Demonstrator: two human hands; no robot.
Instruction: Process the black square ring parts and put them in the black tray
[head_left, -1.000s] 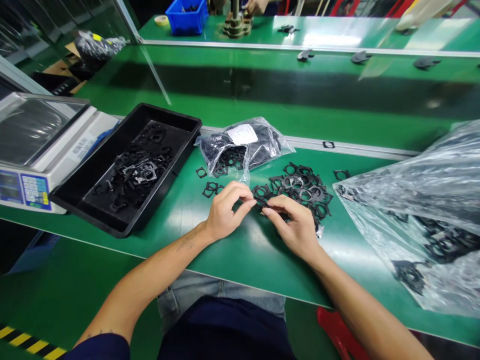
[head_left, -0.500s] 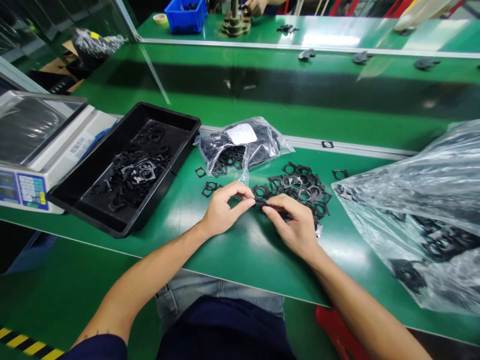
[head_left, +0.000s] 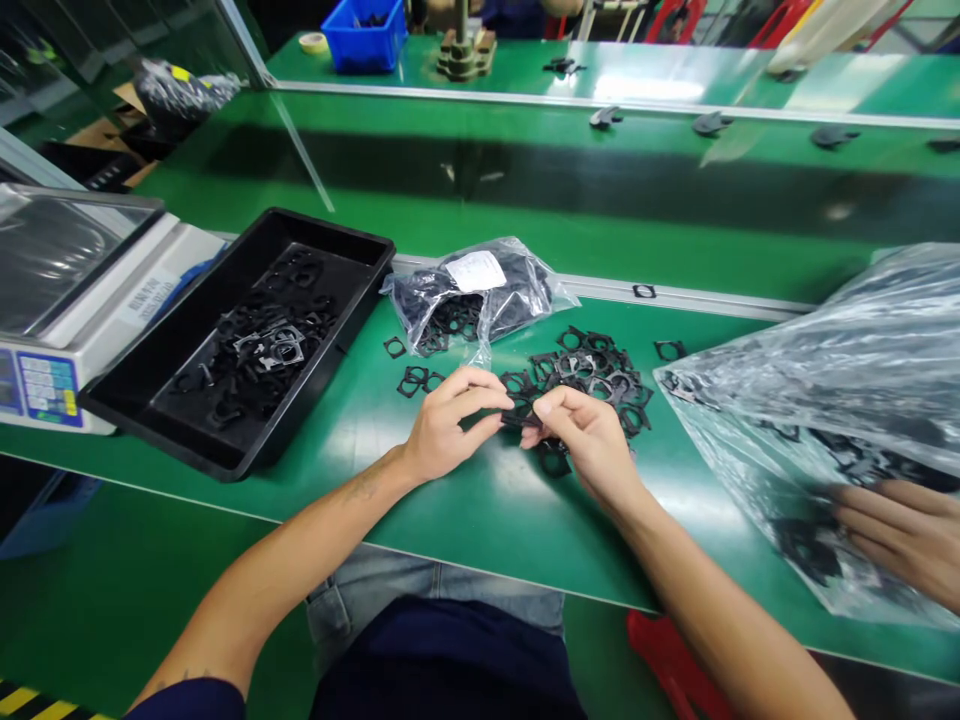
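My left hand (head_left: pixel 448 425) and my right hand (head_left: pixel 589 440) meet over the green table, both pinched on one small black frame part (head_left: pixel 517 413) held between their fingertips. Just behind them lies a loose pile of the same black frame parts (head_left: pixel 592 370). A few single parts (head_left: pixel 415 380) lie left of the pile. A black tray (head_left: pixel 135 395) holding more of these parts stands to the left of my left hand.
A small clear bag of parts (head_left: pixel 480 290) lies behind the pile. A large plastic bag (head_left: pixel 840 400) covers the right side, and another person's hand (head_left: pixel 900 535) rests on it. A weighing scale (head_left: pixel 67 290) stands far left. A conveyor (head_left: pixel 570 190) runs behind.
Another person's hand has come into view on the large bag at the right. My hands have stayed together on the part, lifting slightly.
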